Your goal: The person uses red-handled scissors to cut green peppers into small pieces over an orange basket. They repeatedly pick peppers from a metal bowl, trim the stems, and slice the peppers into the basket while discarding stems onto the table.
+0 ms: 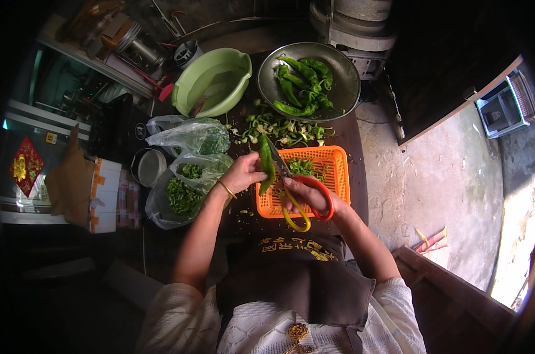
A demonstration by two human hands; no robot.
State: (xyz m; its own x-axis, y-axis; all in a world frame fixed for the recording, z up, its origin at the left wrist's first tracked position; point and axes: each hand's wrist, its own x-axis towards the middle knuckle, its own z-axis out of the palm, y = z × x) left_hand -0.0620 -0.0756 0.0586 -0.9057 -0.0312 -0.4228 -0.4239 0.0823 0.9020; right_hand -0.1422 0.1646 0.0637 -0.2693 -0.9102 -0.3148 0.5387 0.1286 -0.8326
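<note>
Between the thumb and fingers of my left hand (243, 170) is a long green pepper (266, 161), held upright over the left edge of an orange plastic basket (346, 177). My right hand (309, 197) grips scissors (300, 223) with one red and one yellow handle loop. Their blades (278, 158) lie close along the pepper's right side; whether they touch it I cannot tell. Chopped greens (303, 167) rest inside the basket. Beyond it, cut pepper stems and seed cores (285, 128) are heaped on the dark table (359, 168).
A metal wok (344, 88) of whole green peppers (300, 79) stands at the back right. Left of it is a green basin (236, 66) of water with a knife-like handle (198, 106) inside. Clear plastic bags (187, 132) of leafy greens (183, 194) and a metal can (149, 168) sit at left.
</note>
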